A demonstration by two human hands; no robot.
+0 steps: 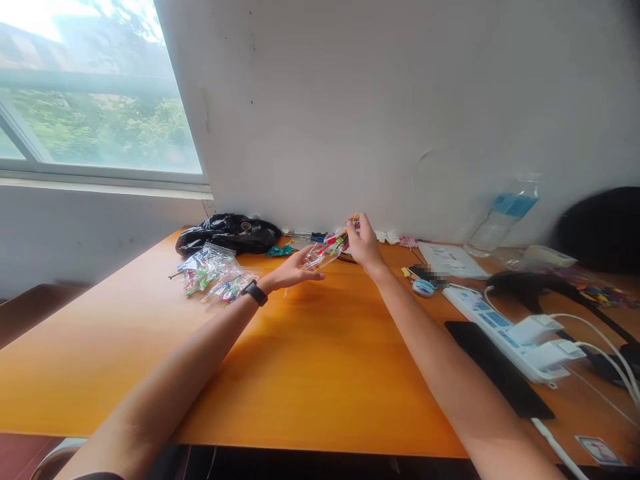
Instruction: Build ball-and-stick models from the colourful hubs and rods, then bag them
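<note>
My right hand [364, 244] is closed in a pinch on the upper end of a small clear plastic bag [326, 253], held above the far part of the table. Red, green and yellow thin pieces show inside it. My left hand [290, 272], with a black band on the wrist, reaches to the bag's lower end. Its thumb and fingers are spread apart, and the bag's end lies by the gap between them; whether it touches them is unclear. Left of that hand, several similar clear bags [213, 272] of coloured pieces lie in a pile on the table.
Behind the pile sits a black plastic bag [227, 233] on the orange table [320, 373]. To the right are a white power strip [493, 327] with chargers and cables, a black flat slab [495, 367], a white paper [453, 260] and a clear bottle [503, 217]. A wall stands behind.
</note>
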